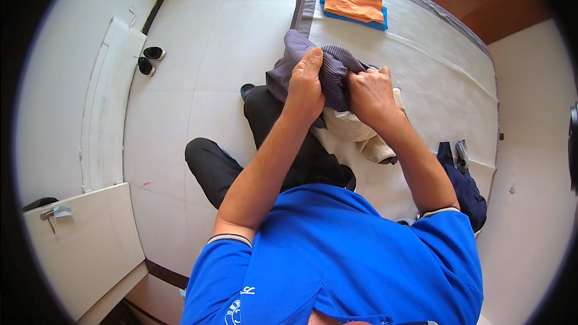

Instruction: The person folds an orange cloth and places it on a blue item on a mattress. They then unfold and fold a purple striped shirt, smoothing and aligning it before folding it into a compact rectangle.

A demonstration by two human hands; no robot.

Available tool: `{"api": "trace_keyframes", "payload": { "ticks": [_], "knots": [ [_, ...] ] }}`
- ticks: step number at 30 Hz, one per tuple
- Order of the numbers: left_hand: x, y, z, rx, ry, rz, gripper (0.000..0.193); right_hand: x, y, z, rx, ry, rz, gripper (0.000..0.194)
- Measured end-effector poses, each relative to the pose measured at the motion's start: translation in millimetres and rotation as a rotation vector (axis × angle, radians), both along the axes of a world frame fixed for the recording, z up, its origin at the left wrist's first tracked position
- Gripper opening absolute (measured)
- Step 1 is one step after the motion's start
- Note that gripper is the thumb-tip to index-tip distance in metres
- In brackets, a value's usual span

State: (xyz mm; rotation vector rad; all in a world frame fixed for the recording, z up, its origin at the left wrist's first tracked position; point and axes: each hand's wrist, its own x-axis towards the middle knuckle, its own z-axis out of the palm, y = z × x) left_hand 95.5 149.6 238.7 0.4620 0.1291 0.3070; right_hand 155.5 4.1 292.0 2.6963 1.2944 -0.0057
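Observation:
A dark purple-grey striped garment (334, 61) is bunched between my two hands, above the near left part of a bed. My left hand (307, 83) grips its left side, thumb on top. With curled fingers, my right hand (371, 92) holds the cloth's right side; its fingertips are hidden in the folds. Beneath the hands a cream cloth (345, 124) lies crumpled on the bed, partly covered by the striped one. Farther off, a folded orange cloth (354, 3) rests on a folded blue cloth (384, 19).
The bed's pale cover (433, 67) has a grey border. Dark navy clothing (467, 194) lies at its right side. Black shoes (146, 65) stand on the tiled floor (226, 45) by the left wall. A pale door (86, 243) with a handle is at lower left. A wooden cabinet (487, 2) stands at upper right.

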Motion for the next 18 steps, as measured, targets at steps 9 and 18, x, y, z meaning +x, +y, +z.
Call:
{"api": "trace_keyframes", "payload": {
  "ticks": [9,18],
  "knots": [
    [10,29,9,0.313,0.13,0.189,0.031,20,-13,31,0.876,0.577,-0.111,0.013],
    [-20,31,38,1.078,0.403,0.461,0.037,13,-9,59,1.053,0.582,0.004,0.013]
  ]
}}
